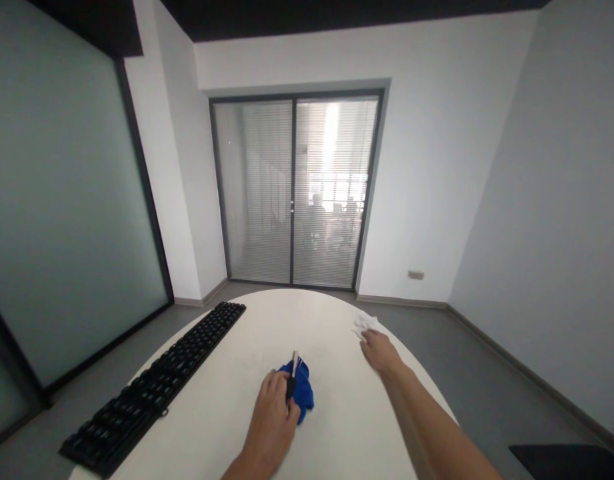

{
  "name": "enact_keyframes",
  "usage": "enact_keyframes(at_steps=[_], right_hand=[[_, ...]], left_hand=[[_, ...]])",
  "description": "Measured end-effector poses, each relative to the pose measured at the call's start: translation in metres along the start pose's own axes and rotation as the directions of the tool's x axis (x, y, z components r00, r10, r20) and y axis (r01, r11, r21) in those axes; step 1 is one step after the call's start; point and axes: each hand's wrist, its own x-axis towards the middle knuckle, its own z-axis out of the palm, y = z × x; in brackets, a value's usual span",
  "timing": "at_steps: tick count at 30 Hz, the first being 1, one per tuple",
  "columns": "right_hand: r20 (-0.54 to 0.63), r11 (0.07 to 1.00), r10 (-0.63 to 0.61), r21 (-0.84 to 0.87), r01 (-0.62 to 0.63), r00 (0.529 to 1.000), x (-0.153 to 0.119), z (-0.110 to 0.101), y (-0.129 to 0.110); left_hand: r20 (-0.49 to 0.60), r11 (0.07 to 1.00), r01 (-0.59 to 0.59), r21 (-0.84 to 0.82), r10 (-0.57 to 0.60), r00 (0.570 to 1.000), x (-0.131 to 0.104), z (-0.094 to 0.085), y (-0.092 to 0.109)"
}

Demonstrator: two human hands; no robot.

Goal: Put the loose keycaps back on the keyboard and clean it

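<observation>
My left hand (pixel 274 407) is closed around the dark handle of a small tool (pixel 294 367) with a pale upper end, at the near middle of the table. Beneath the tool and beside my fingers lies a crumpled blue cloth (pixel 303 393). Out at the table's right edge, my right hand (pixel 379 350) has its fingers closed on the near side of a crumpled white tissue (pixel 365 323). Part of the tissue shows beyond the fingertips.
A long black keyboard (pixel 161 380) lies slantwise along the left side of the white rounded table (pixel 297 307). A small ring-like item (pixel 163 413) is beside its right edge. A dark flat object (pixel 569 461) shows at the lower right, off the table.
</observation>
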Motion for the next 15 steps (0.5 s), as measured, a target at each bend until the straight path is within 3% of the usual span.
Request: enact_keyframes(at_steps=[3, 5, 7, 8, 9, 10, 12, 13, 14, 15], right_hand=[[0.124, 0.984, -0.176, 0.036, 0.173, 0.977, -0.034, 0.016, -0.024], [0.213, 0.952, -0.306, 0.096, 0.292, 0.928, -0.067, 0.021, -0.048], [0.3, 0.886, -0.459, 0.229, 0.403, 0.836, -0.103, 0.015, -0.066], [0.322, 0.872, -0.478, 0.281, 0.4, 0.817, -0.119, 0.008, -0.068], [0.312, 0.876, -0.461, 0.307, 0.371, 0.831, -0.135, -0.002, -0.064], [0.257, 0.895, -0.405, 0.307, 0.323, 0.878, -0.15, -0.013, -0.052], [0.049, 0.957, -0.171, 0.247, 0.154, 0.984, -0.182, -0.038, -0.003], [-0.088, 0.98, -0.008, 0.196, 0.025, 0.996, -0.2, -0.049, 0.031], [-0.221, 0.981, 0.163, 0.137, -0.135, 0.962, -0.22, -0.057, 0.068], [-0.339, 0.951, 0.309, 0.079, -0.3, 0.889, -0.243, -0.063, 0.106]], left_hand=[[0.014, 0.999, -0.004, 0.052, 0.004, 1.0, 0.002, -0.001, 0.0], [-0.003, 0.994, -0.023, 0.104, 0.024, 1.0, 0.003, -0.002, 0.003], [-0.011, 0.985, -0.096, 0.144, 0.099, 0.995, 0.004, -0.004, 0.009], [0.012, 0.976, -0.157, 0.151, 0.157, 0.988, 0.004, -0.005, 0.013], [0.054, 0.963, -0.222, 0.15, 0.216, 0.975, 0.005, -0.005, 0.018], [0.123, 0.948, -0.285, 0.139, 0.27, 0.955, 0.006, -0.006, 0.023], [0.274, 0.92, -0.374, 0.114, 0.333, 0.902, 0.009, -0.006, 0.033], [0.34, 0.911, -0.399, 0.104, 0.344, 0.875, 0.011, -0.005, 0.038], [0.396, 0.905, -0.414, 0.1, 0.346, 0.851, 0.012, -0.004, 0.042], [0.438, 0.901, -0.421, 0.104, 0.339, 0.833, 0.013, -0.002, 0.045]])
